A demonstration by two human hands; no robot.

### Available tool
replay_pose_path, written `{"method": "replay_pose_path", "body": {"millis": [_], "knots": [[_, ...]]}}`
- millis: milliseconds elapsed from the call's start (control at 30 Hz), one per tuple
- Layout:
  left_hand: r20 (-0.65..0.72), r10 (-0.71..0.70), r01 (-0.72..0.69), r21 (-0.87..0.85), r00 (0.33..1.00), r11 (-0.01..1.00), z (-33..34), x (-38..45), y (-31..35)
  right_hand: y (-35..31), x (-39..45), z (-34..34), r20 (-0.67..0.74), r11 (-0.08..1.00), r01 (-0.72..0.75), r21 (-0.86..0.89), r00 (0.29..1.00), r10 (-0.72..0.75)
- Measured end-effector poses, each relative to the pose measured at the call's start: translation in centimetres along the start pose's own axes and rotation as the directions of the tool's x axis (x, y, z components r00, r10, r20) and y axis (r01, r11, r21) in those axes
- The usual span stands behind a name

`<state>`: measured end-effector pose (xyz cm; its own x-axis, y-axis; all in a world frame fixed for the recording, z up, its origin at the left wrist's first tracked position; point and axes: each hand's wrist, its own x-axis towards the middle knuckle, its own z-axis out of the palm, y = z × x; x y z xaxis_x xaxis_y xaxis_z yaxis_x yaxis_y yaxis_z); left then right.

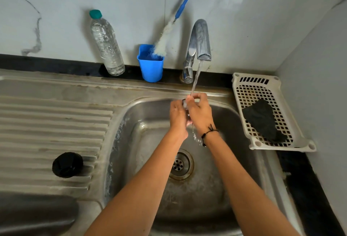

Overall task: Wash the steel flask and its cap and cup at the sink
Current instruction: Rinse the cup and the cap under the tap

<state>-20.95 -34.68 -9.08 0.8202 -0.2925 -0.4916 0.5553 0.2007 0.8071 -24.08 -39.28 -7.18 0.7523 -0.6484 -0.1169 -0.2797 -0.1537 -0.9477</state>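
Note:
Over the steel sink basin (142, 142), my left hand (178, 118) and my right hand (200, 112) are clasped together around a small shiny steel piece, apparently the cup (184, 103), which is mostly hidden by my fingers. Water runs from the tap (201, 38) onto my hands and drips down toward the drain (181, 164). The black cap (67, 164) rests on the ridged drainboard at the left. A dark cylindrical body, likely the flask (37, 214), lies on its side at the bottom left corner.
Against the back wall stand a clear water bottle (107, 46) and a blue holder (151, 66) with a long bottle brush (165, 38). A white perforated basket (249, 89) holding a dark cloth (262, 120) sits right of the sink. The ridged drainboard (47, 123) lies left.

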Motion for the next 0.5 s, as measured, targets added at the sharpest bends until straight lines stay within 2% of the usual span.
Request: {"method": "replay_pose_path", "body": {"millis": [67,100,133,167,200,233,267,300,333,367,433,467,500], "knots": [[-0.063,0.137,-0.136,0.018,0.989,0.991,0.6,0.1,-0.2,0.7,-0.1,0.8,-0.123,0.989,-0.087,0.120,0.987,0.101],[-0.067,0.217,-0.213,0.057,0.974,0.975,0.6,0.3,-0.4,0.7,-0.2,1.1,-0.136,0.982,-0.108,0.152,0.982,0.129],[-0.056,0.317,-0.307,0.138,0.947,0.942,0.5,0.5,-0.7,0.7,-0.2,1.2,-0.100,0.969,-0.137,0.203,0.982,0.160],[-0.019,0.440,-0.418,0.278,0.898,0.865,0.1,0.6,-1.1,0.5,0.1,1.1,-0.023,0.936,-0.200,0.289,0.976,0.215],[0.060,0.571,-0.532,0.453,0.819,0.715,-0.6,0.6,-1.4,0.1,0.5,0.9,0.088,0.867,-0.300,0.398,0.953,0.289],[0.184,0.666,-0.622,0.593,0.723,0.511,-1.4,0.7,-2.0,-0.5,0.9,0.5,0.188,0.780,-0.403,0.479,0.915,0.357],[0.307,0.715,-0.680,0.664,0.628,0.313,-2.1,1.0,-2.5,-1.0,1.2,0.0,0.265,0.714,-0.476,0.513,0.880,0.395],[0.380,0.727,-0.698,0.692,0.571,0.186,-2.5,1.1,-2.4,-1.3,1.4,-0.3,0.294,0.713,-0.495,0.497,0.869,0.398],[0.396,0.723,-0.688,0.710,0.567,0.150,-2.5,1.0,-1.9,-1.4,1.5,-0.4,0.290,0.747,-0.476,0.465,0.878,0.380],[0.378,0.708,-0.664,0.728,0.597,0.171,-2.3,0.7,-1.3,-1.5,1.5,-0.3,0.265,0.794,-0.434,0.425,0.899,0.350],[0.276,0.646,-0.569,0.766,0.712,0.300,-1.0,0.0,0.1,-2.0,1.1,-0.4,0.205,0.858,-0.359,0.367,0.931,0.302],[0.203,0.581,-0.497,0.766,0.789,0.407,-0.3,-0.1,0.9,-2.3,0.8,-0.3,0.173,0.879,-0.323,0.349,0.945,0.279],[0.113,0.479,-0.400,0.730,0.871,0.555,0.2,-0.1,1.7,-2.4,0.5,-0.3,0.136,0.906,-0.284,0.313,0.958,0.254]]}}
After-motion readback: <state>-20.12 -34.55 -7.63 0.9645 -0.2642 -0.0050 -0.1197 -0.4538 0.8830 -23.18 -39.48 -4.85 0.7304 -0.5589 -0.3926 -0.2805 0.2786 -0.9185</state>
